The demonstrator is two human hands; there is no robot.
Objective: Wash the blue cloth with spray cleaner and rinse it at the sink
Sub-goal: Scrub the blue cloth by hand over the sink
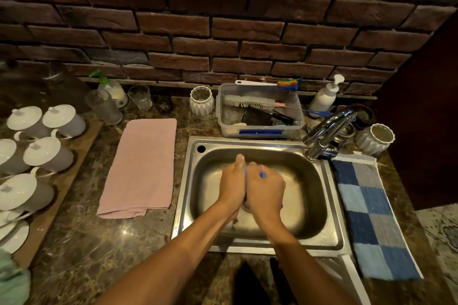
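Both my hands are together over the steel sink [329, 208]. My left hand [233, 183] and my right hand [266, 189] are pressed against each other, fingers curled around the blue cloth [262, 175]. Only small bits of blue show between the fingers; the rest of the cloth is hidden in my hands. The spray cleaner bottle [111, 89] with a green trigger stands at the back left of the counter. The chrome faucet [329, 129] sits at the sink's back right corner; no water stream is visible.
A pink towel [141, 168] lies left of the sink, a blue checked towel [371, 218] on its right. Behind the sink stand a plastic tub of brushes [257, 111], a white pump bottle [324, 96] and white jars. Lidded white cups [44, 153] and glasses fill the left counter.
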